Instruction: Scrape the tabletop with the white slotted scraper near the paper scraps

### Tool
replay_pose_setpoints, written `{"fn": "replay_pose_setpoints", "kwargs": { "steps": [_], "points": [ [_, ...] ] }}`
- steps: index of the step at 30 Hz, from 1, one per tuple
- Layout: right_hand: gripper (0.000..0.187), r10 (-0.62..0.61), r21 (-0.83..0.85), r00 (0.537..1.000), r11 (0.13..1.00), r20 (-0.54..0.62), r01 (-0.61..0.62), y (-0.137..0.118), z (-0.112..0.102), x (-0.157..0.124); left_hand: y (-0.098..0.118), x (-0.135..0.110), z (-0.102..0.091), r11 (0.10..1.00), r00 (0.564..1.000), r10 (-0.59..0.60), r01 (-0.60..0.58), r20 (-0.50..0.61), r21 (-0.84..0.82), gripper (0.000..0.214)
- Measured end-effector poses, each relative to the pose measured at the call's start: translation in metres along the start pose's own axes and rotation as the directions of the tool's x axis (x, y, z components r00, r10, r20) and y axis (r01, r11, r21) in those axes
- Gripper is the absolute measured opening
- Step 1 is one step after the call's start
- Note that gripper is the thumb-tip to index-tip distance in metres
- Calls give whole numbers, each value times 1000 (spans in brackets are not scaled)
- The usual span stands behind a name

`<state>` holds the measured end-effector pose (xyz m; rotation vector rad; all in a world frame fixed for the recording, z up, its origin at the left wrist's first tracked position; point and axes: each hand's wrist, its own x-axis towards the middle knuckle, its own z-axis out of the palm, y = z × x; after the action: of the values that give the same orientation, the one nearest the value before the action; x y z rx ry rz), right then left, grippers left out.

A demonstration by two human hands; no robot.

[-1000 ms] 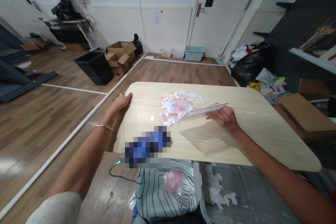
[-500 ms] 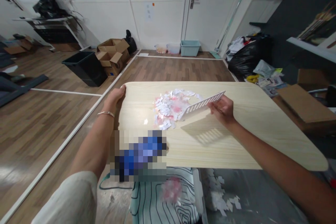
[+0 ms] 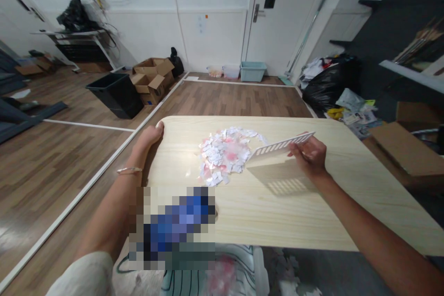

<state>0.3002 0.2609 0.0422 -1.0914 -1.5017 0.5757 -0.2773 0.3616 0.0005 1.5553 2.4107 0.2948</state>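
Scraps (image 3: pixel 225 152), white mixed with pink, lie in a loose heap on the table (image 3: pixel 312 222), left of its middle. We hold a slotted panel (image 3: pixel 277 147) pinched between thumb and fingers of the right hand (image 3: pixel 310 152); the panel stands tilted above the tabletop, its lower left corner at the right margin of the heap. We place the left hand (image 3: pixel 152 134) at the table's far left corner, thumb at the rim; the other fingers are hidden, so we cannot tell how firmly it grips. We note these hazards. Scraps may slip under the panel if its lower edge rides high or only one corner bears. Light pieces may scatter or drop over an edge if a stroke is too fast. The panel may twist, since we support it at one end only. Strays may collect against the masked blue object (image 3: pixel 180 222) if pieces spread towards the near side.
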Motion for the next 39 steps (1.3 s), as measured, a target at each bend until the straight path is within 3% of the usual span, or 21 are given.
{"fn": "replay_pose_setpoints", "kwargs": {
  "steps": [7,18,26,34,39],
  "points": [
    [62,-59,-75,998,995,-5,59,-3,-4,-1,0,1,5,999,1000,-28,28,-6,-23,88],
    [57,-143,-83,980,984,141,156,-22,6,-16,4,-7,2,999,999,-48,48,-10,-22,88],
    [59,-231,-32,912,966,338,257,-34,25,-26,1,-2,6,997,998,-60,59,-17,-40,88],
    [57,-170,5,944,984,284,176,-36,21,-26,-4,4,9,997,998,-59,58,-13,-51,92],
    [51,-226,-5,925,971,304,239,-37,25,-28,-3,3,10,998,998,-54,52,-34,-45,90]
  ]
}}
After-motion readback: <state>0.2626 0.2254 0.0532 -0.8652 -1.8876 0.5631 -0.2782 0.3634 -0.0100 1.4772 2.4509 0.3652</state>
